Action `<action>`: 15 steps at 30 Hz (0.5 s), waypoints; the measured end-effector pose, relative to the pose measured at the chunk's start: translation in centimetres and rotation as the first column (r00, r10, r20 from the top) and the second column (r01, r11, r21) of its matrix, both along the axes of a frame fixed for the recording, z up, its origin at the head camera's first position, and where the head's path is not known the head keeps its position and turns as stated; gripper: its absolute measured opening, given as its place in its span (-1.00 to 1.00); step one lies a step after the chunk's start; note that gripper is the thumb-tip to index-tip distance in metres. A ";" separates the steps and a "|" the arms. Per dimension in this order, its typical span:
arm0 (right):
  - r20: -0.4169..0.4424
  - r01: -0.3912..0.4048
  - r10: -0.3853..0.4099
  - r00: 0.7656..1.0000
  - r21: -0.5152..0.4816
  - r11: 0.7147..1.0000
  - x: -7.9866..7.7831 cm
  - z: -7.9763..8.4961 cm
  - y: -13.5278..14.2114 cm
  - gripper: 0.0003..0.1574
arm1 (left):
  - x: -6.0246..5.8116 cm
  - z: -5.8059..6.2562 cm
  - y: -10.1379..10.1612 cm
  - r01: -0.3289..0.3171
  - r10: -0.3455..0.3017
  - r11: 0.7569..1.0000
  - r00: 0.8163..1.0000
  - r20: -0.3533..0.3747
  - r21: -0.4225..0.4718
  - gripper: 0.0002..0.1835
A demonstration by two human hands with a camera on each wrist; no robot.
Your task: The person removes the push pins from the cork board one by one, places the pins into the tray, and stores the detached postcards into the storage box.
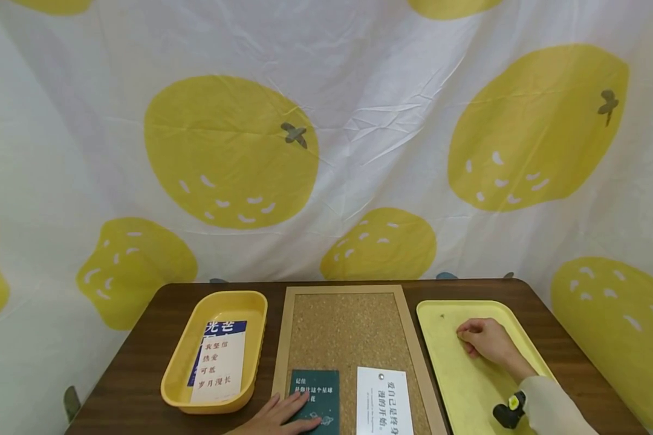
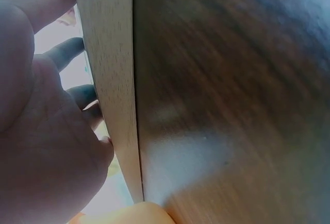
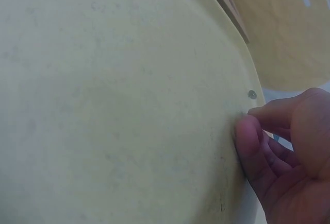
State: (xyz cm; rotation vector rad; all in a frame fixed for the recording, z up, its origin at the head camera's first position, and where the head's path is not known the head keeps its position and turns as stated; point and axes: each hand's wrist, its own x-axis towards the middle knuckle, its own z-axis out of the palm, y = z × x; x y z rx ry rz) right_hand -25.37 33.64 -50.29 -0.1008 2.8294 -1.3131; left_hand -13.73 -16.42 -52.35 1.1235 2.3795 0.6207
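In the head view I have the left hand (image 1: 280, 417) at the bottom centre of the frame, fingers spread and mostly straight, resting on the dark green card (image 1: 326, 411) without gripping it. From the left wrist I see that palm beside the wooden edge of the corkboard (image 1: 348, 332).

The right hand (image 1: 488, 342), at the lower right, hangs over the yellow tray (image 1: 448, 374), thumb and forefinger brought together at the tips; I cannot tell whether anything sits between them. Just beside those fingertips, in my right wrist view, a small round pin (image 3: 252, 95) lies on the tray near its rim.

The green card lies at the lower left of the corkboard. To its right, at bottom centre, a white card (image 1: 381, 405) carries a round pinhead (image 1: 381, 376) near its top edge.

Left of the board, at the lower left of the frame, a yellow-orange basin (image 1: 260, 314) holds a pale card (image 1: 220, 371) overlapping a blue one (image 1: 239, 326). All of it stands on the dark brown worktop (image 1: 136, 356); a lemon-print cloth (image 1: 359, 169) fills the upper frame.
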 end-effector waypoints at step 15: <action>-0.006 0.008 -0.008 1.000 -0.017 1.000 0.0 0.2 0.0 -0.83 | -0.3 -0.6 -0.2 0.018 -0.018 1.000 1.000 -0.004 0.015 -0.27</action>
